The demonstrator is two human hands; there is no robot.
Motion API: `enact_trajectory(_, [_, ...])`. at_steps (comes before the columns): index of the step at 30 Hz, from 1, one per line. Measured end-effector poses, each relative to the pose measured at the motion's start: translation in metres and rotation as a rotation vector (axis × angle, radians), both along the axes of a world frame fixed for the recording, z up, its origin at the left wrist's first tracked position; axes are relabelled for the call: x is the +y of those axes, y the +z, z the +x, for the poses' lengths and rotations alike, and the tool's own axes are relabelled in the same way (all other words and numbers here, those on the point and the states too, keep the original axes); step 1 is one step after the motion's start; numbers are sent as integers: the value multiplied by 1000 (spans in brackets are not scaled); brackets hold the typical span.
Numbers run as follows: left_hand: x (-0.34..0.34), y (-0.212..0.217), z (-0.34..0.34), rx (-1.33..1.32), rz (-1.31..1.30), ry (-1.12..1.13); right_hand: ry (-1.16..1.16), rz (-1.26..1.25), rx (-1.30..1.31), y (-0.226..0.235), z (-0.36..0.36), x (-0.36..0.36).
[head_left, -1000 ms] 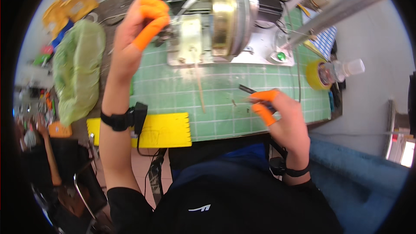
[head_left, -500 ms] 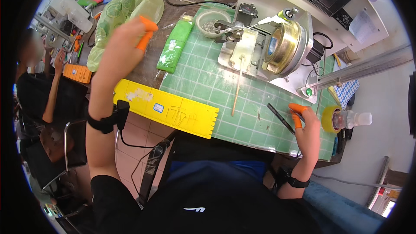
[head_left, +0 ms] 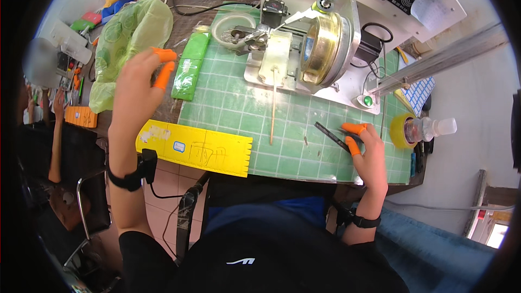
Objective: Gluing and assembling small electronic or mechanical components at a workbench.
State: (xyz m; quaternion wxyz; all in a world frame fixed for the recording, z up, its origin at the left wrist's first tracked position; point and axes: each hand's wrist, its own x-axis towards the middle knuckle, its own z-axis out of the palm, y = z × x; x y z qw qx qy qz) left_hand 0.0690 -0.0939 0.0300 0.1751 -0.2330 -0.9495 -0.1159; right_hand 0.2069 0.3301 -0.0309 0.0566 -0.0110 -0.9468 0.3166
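Note:
My left hand (head_left: 135, 84) is raised beside the pale green plastic bag (head_left: 149, 21), with orange covers on the thumb and index finger. Its fingers are apart and nothing shows between them. At the right of the green gridded mat (head_left: 228, 106), my right hand (head_left: 370, 152) has similar orange-covered fingertips. These grip black tweezers (head_left: 331, 136) low over the mat, pointing up and left. Left of the tweezers, a thin wooden stick (head_left: 273, 111) extends from a pale block (head_left: 275, 57) on the metal machine with a round brass-coloured drum (head_left: 320, 49).
A yellow strip (head_left: 195, 149) lies along the near edge, and a green packet (head_left: 191, 65) lies left of a small bowl (head_left: 233, 21). A tape roll (head_left: 402, 130) and clear bottle (head_left: 434, 127) stand at right. Another person (head_left: 43, 125) sits at far left.
The whole view has shifted, so the table things appear farther left. My left hand appears lower, its fingers still apart. My right hand stays with the tweezers.

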Motion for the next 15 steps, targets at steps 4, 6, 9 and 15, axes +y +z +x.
enact_trajectory(4, [26,27,11,-177,308,-30,42,-3,-46,10,-2,-1])
enact_trajectory(6, [49,27,6,-246,424,-113,63,22,-66,13,-2,0])
enact_trajectory(9, [73,11,-15,-363,573,-129,70,32,-85,17,-1,-4])
enact_trajectory(15, [61,-18,-44,-425,829,-123,76,-21,-75,16,8,-5])
